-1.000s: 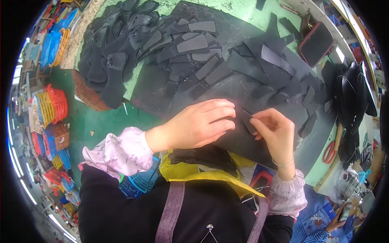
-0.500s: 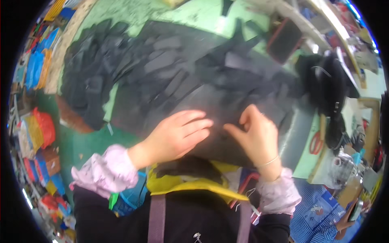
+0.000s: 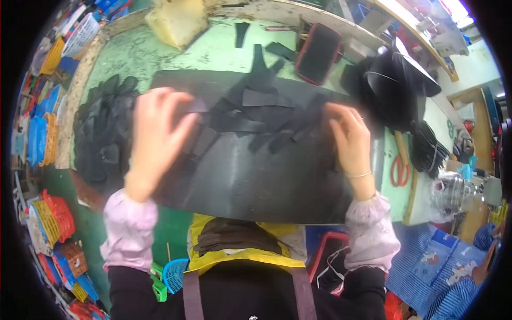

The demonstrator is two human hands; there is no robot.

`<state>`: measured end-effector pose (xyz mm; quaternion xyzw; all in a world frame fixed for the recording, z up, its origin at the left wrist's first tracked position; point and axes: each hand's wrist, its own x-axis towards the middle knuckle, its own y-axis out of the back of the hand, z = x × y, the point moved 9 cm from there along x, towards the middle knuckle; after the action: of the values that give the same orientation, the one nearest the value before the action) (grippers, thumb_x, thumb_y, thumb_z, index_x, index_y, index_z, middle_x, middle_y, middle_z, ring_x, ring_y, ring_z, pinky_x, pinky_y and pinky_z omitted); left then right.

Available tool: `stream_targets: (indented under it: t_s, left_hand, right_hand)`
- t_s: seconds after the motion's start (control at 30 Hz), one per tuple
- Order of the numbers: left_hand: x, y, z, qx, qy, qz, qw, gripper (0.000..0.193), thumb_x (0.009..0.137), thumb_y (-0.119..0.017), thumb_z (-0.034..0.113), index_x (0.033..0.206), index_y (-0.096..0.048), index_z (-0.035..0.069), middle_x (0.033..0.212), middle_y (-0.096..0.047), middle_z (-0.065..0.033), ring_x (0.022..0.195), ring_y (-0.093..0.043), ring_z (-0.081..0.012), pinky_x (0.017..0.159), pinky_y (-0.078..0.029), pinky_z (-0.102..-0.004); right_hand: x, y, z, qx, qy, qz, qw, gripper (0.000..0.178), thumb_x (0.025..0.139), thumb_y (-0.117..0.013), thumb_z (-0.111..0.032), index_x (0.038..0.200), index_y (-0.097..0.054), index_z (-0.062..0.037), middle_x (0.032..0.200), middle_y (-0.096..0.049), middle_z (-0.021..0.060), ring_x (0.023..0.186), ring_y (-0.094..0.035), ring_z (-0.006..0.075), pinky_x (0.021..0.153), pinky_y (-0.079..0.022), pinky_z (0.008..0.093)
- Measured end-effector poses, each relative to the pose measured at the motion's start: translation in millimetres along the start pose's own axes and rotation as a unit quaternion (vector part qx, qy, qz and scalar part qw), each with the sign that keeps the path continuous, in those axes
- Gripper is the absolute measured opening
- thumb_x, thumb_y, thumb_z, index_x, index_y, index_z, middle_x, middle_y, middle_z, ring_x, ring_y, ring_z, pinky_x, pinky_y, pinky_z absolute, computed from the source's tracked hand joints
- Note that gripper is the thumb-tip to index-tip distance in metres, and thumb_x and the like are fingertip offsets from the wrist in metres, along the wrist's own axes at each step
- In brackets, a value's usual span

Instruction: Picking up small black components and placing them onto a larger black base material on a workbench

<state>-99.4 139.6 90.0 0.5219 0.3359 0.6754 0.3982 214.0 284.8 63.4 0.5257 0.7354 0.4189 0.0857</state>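
Observation:
My left hand (image 3: pixel 154 133) is raised over the left part of a dark board (image 3: pixel 256 184), smeared by motion. Its thumb and fingers are curved, and a small dark grey piece (image 3: pixel 197 105) shows at the fingertips; whether it is gripped I cannot tell. My right hand (image 3: pixel 351 136) hovers by the board's right side, thumb and fingers apart, beside several dark cut pieces. These flat pieces (image 3: pixel 266 98) lie loosely overlapped across the board's far middle. Left of my left hand is a heap of similar dark pieces (image 3: pixel 104 136).
A phone in a red case (image 3: pixel 318 54) lies beyond the board. Black items (image 3: pixel 389 88) and red-handled scissors (image 3: pixel 400 170) are at the right. A yellowish block (image 3: pixel 178 21) stands at the back. A yellow-edged bag (image 3: pixel 245 256) is at my lap. Baskets (image 3: pixel 48 138) line the left.
My hands have moved apart and farther forward, the left one going left. The view has shifted, and more bare board shows where dark pieces lay at its left and middle.

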Motion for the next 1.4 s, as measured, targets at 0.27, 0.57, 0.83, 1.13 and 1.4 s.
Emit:
stream_targets:
  t_s: [0.27,0.57,0.83,1.13,1.4]
  left_hand:
    - [34,-58,61,-0.068,-0.053,-0.036,0.996,0.033,0.080,-0.077,0.013,0.112,-0.067,0.010,0.113,-0.058,-0.0107,0.113,-0.055,-0.0323,0.099,-0.046,-0.0431]
    - [-2,-48,34,-0.047,-0.119,-0.066,0.990,0.044,0.082,-0.079,0.020,0.124,-0.067,0.014,0.126,-0.060,-0.0071,0.121,-0.054,-0.0307,0.106,-0.041,-0.0454]
    - [17,-76,83,-0.093,-0.182,-0.073,0.976,0.029,0.077,-0.081,0.014,0.100,-0.064,0.011,0.101,-0.061,-0.0032,0.104,-0.058,-0.0254,0.090,-0.048,-0.0387]
    - [19,-87,101,-0.158,-0.183,-0.090,0.966,0.020,0.078,-0.078,0.011,0.094,-0.065,0.012,0.094,-0.062,-0.0037,0.095,-0.061,-0.0255,0.083,-0.052,-0.0397]
    - [5,-28,52,-0.383,-0.141,-0.034,0.912,0.016,0.071,-0.076,-0.001,0.080,-0.072,0.012,0.111,-0.069,-0.0030,0.111,-0.059,-0.0275,0.099,-0.048,-0.0390]
  right_hand:
    - [6,-16,17,0.004,0.031,0.012,0.999,0.031,0.079,-0.077,0.006,0.107,-0.068,-0.0047,0.092,-0.060,0.0046,0.074,-0.058,0.0153,0.068,-0.052,0.0295]
    - [5,-1,-3,-0.136,0.172,0.055,0.974,0.016,0.079,-0.077,0.002,0.089,-0.066,-0.0023,0.100,-0.067,0.0068,0.090,-0.063,0.0249,0.080,-0.052,0.0344]
    - [-10,7,44,0.040,-0.019,-0.034,0.998,0.007,0.105,-0.055,-0.003,0.105,-0.048,-0.0004,0.104,-0.076,0.0144,0.095,-0.072,0.0156,0.084,-0.055,0.0291]
    - [8,-50,-8,0.346,-0.059,-0.073,0.934,0.012,0.112,-0.044,-0.016,0.111,-0.043,-0.0040,0.115,-0.070,0.0269,0.105,-0.072,0.0304,0.090,-0.057,0.0365]
    - [4,-67,-39,0.203,-0.009,-0.094,0.975,0.007,0.105,-0.054,-0.002,0.104,-0.046,-0.0003,0.114,-0.075,0.0168,0.101,-0.069,0.0155,0.090,-0.054,0.0293]
